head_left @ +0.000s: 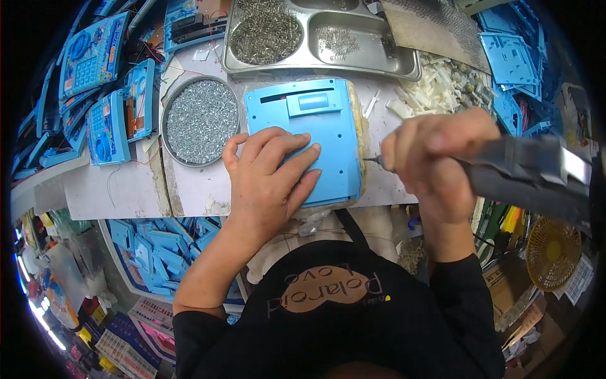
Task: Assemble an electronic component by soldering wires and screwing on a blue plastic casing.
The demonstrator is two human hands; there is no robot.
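Observation:
A light-blue plastic casing (325, 161) lies back side up on the table in front of me, with a raised latch and a dark slot near its far end and small screw holes. My left hand (265, 177) rests flat on its left part, fingers spread. Yellowish padding shows under its right edge. My right hand (435, 151), blurred by motion, is closed around a dark electric screwdriver (530, 177). The bit points left, close to the casing's right edge; whether it touches cannot be made out.
Left of the casing stands a round tin (196, 165) of small screws. Behind it is a metal compartment tray (404, 63) with springs and small metal parts. White plastic pieces (442, 85) lie at right. Blue toy housings (91, 63) pile up left; more fill a bin (158, 252) below.

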